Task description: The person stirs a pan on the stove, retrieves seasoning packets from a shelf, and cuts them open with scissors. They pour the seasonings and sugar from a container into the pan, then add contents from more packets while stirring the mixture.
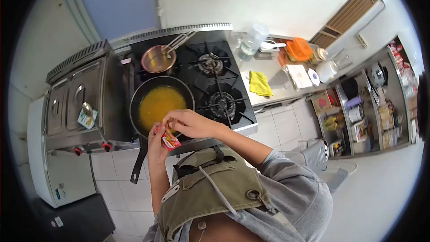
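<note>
Left hand clasps red packet, right hand pinches its top; lettering too small to read.

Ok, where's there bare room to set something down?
The counter has a bare patch between the yellow cloth and the white packet. Both right-hand burners hold nothing. Crowded: the counter's back, by the jug and orange container; left of those burners, with pan and copper pot.

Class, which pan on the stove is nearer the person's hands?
The large black pan of yellow liquid; the smaller coppery pan sits behind it, farther away.
</note>
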### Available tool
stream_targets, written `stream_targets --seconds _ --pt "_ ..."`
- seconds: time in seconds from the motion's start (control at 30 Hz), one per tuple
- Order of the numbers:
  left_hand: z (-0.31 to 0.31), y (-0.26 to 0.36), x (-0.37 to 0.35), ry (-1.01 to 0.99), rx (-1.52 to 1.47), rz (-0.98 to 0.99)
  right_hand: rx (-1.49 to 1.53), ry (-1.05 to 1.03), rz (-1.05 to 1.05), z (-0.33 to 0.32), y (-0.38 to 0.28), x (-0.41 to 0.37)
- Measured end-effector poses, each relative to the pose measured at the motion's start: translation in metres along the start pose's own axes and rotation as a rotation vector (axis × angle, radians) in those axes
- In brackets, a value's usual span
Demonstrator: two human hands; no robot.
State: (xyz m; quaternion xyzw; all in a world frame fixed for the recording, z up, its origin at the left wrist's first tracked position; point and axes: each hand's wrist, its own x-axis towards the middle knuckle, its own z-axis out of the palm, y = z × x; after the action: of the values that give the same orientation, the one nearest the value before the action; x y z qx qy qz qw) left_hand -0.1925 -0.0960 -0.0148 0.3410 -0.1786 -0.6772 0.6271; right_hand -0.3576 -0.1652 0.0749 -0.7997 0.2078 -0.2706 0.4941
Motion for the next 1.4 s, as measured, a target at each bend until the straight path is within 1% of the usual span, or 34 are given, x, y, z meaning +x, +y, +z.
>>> stream_targets --seconds 0.1,0.2,0.23,0.27,0.3,0.33,0.37,0.4,0.43,0.47,0.5,0.57,0.63,0.67,0.7,0.77,0.83,0.87,0.9,0.97,1.0,1.03,1.1,1.13,1.17,1.23,1.27,1.3,1.33,1.37,1.4 --pt "0.021 -0.018 0.006 0.011 0.030 -0.068 0.039 0.060 0.005 -0.016 0.000 -0.023" --pt "0.022 -0.033 0.008 -0.158 -0.084 -0.244 -0.148 0.104 0.008 -0.029 -0.006 -0.036" --pt "0.021 -0.034 0.003 -0.172 -0.110 -0.278 -0.257 0.104 -0.100 -0.031 -0.002 -0.034" --pt "0.017 -0.037 -0.004 -0.360 -0.337 -0.405 -0.263 0.085 -0.073 -0.030 -0.011 -0.033" --pt "0.025 -0.036 -0.024 -0.213 -0.159 -0.254 -0.181 0.048 0.012 -0.024 -0.018 -0.030" --pt "0.023 -0.031 -0.038 -0.248 -0.219 -0.186 -0.215 0.008 0.001 -0.018 -0.019 -0.025" --pt "0.037 -0.018 -0.036 -0.124 -0.257 -0.244 -0.183 0.000 0.000 -0.007 -0.023 -0.016" --pt "0.028 -0.018 -0.050 -0.161 -0.403 -0.206 -0.219 -0.040 -0.099 0.004 -0.019 -0.010" --pt "0.010 -0.025 -0.056 -0.131 -0.326 -0.085 -0.151 -0.086 -0.073 0.022 -0.020 0.000" --pt "0.001 -0.018 -0.074 -0.149 -0.314 0.067 -0.137 -0.165 -0.111 0.040 -0.015 0.011" --pt "-0.008 -0.009 -0.094 -0.081 -0.276 0.120 -0.060 -0.228 -0.114 0.061 -0.016 0.020" --pt "-0.035 0.003 -0.140 0.101 -0.293 0.227 0.080 -0.390 -0.033 0.109 -0.021 0.034" --pt "-0.064 0.013 -0.188 0.180 -0.306 0.329 0.091 -0.565 -0.048 0.161 -0.040 0.045" --pt "-0.078 0.015 -0.214 0.229 -0.312 0.389 0.035 -0.653 -0.064 0.188 -0.051 0.049" --pt "-0.090 0.015 -0.237 0.228 -0.310 0.411 0.045 -0.716 -0.108 0.217 -0.069 0.049" --pt "-0.126 0.025 -0.283 0.464 -0.279 0.455 0.034 -0.823 -0.168 0.282 -0.082 0.050" --pt "-0.165 0.038 -0.325 0.519 -0.226 0.530 0.071 -0.907 -0.283 0.349 -0.105 0.049" --pt "-0.179 0.035 -0.347 0.575 -0.201 0.576 0.006 -0.968 -0.300 0.379 -0.118 0.050" --pt "-0.192 0.038 -0.370 0.606 -0.239 0.622 -0.004 -1.031 -0.317 0.408 -0.130 0.050" --pt "-0.224 0.056 -0.419 0.690 -0.138 0.630 0.034 -1.034 -0.405 0.468 -0.152 0.053" --pt "-0.238 0.062 -0.440 0.743 -0.046 0.668 0.046 -1.064 -0.449 0.493 -0.164 0.054" --pt "-0.247 0.066 -0.463 0.782 -0.083 0.701 0.036 -1.081 -0.490 0.518 -0.176 0.054" --pt "-0.258 0.082 -0.510 0.938 0.065 0.679 0.070 -1.134 -0.563 0.566 -0.195 0.057" --pt "-0.252 0.091 -0.534 1.007 0.025 0.685 0.137 -1.173 -0.482 0.591 -0.197 0.058" --pt "-0.258 0.091 -0.551 1.032 0.007 0.700 0.174 -1.211 -0.473 0.616 -0.203 0.061" --pt "-0.274 0.094 -0.582 1.141 -0.155 0.782 0.232 -1.316 -0.430 0.664 -0.223 0.062" --pt "-0.289 0.090 -0.590 1.154 -0.215 0.884 0.238 -1.347 -0.446 0.688 -0.232 0.061" --pt "-0.300 0.089 -0.600 1.182 -0.225 0.908 0.239 -1.427 -0.444 0.713 -0.242 0.060" --pt "-0.309 0.090 -0.612 1.243 -0.249 0.972 0.240 -1.506 -0.443 0.736 -0.251 0.059" --pt "-0.321 0.090 -0.624 1.308 -0.275 1.039 0.248 -1.542 -0.462 0.765 -0.257 0.057" --pt "-0.334 0.089 -0.636 1.321 -0.292 1.105 0.247 -1.595 -0.547 0.794 -0.261 0.053"
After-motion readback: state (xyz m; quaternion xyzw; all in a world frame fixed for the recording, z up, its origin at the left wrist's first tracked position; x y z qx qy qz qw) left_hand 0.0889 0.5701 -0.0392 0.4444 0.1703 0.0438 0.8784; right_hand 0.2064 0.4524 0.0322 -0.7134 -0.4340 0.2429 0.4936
